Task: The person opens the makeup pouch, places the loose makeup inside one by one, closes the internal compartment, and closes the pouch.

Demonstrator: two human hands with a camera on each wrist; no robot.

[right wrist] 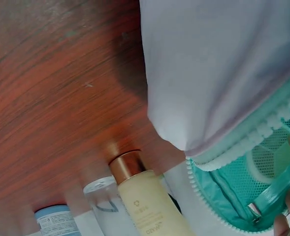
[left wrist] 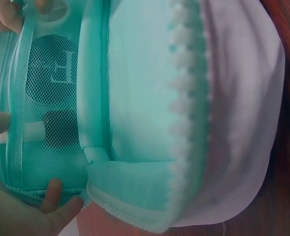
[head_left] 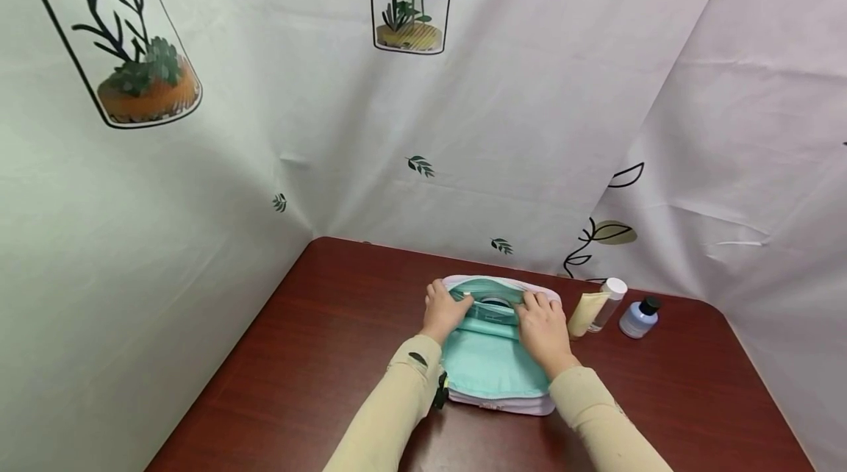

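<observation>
A toiletry bag [head_left: 496, 362] lies unzipped on the table, pale lilac outside and turquoise inside. My left hand [head_left: 443, 310] grips its left side, thumb reaching inside toward the mesh pocket [left wrist: 24, 103]. At the far right, my right hand [head_left: 542, 329] holds the pocket's upper edge, with fingers curled over the turquoise band [right wrist: 277, 189]. Behind the mesh show a round dark item [left wrist: 48, 69] and a small white item with a black end [left wrist: 61, 129]. The bag's front panel [left wrist: 140, 83] is folded down toward me.
Right of the bag stand a cream-coloured tube [head_left: 585, 314] with a copper cap [right wrist: 129, 167], a clear bottle [head_left: 607, 306] with a white cap, and a blue bottle [head_left: 638, 319] with a black cap. A white printed curtain [head_left: 463, 200] hangs behind the dark red table [head_left: 317, 354].
</observation>
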